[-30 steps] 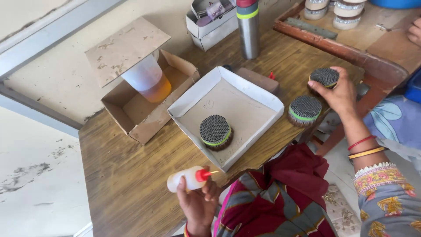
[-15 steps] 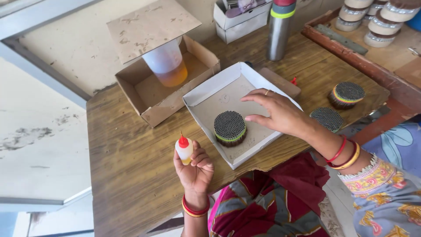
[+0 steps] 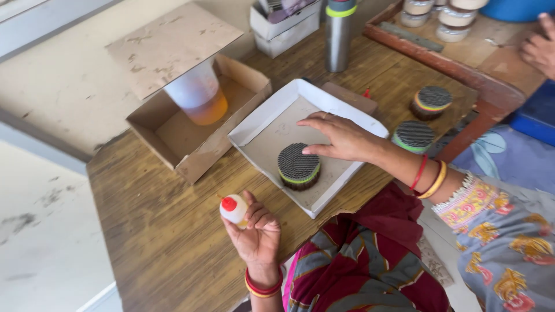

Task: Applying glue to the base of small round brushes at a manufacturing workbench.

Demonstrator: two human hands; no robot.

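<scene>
My left hand (image 3: 256, 234) holds a small white squeeze bottle with a red cap (image 3: 233, 208) upright above the wooden table (image 3: 156, 231). My right hand (image 3: 341, 137) reaches into a shallow white tray (image 3: 258, 124), fingers spread, fingertips touching the side of a round dark bundle of sticks with coloured bands (image 3: 298, 166) that stands in the tray. Two similar round bundles (image 3: 431, 101) (image 3: 413, 136) stand on the table to the right of the tray.
An open cardboard box (image 3: 188, 153) with a plastic jug of amber liquid (image 3: 198, 98) sits left of the tray. A metal flask (image 3: 339, 33) and a small white box stand behind. A wooden tray with jars (image 3: 457, 52) is at far right, another person's hand (image 3: 539, 49) over it.
My right hand left the bundles at the right and came over the tray to touch the bundle there. My left hand turned the bottle upright and raised it.
</scene>
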